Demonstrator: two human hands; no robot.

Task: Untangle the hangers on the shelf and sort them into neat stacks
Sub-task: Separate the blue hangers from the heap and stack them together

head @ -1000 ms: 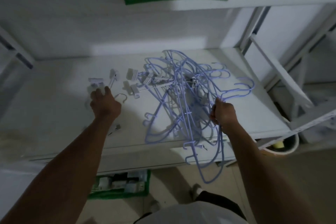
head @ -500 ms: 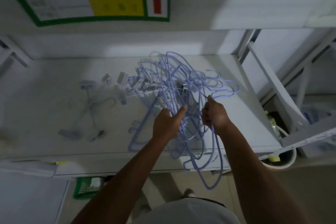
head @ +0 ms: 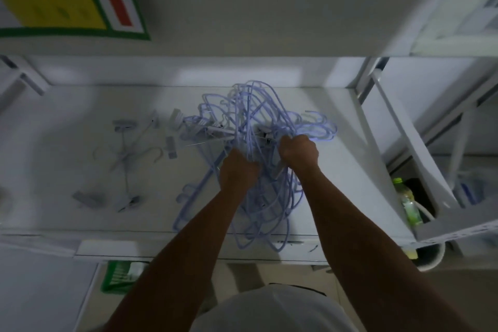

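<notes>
The lilac hanger tangle (head: 242, 121) heaps on the shelf (head: 54, 148) right under both fists, left hand (head: 238, 171) clenched on its near wires, right hand (head: 297, 152) gripping a bunch just alongside, seemingly to tug strands apart, while white clip hangers (head: 124, 155) lie well left.

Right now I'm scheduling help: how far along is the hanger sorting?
Done: a few clip hangers lie loose on the shelf, left of the tangle. In hand: left hand and right hand grip that tangle. Left: nearly everything; no neat stack shows.
</notes>
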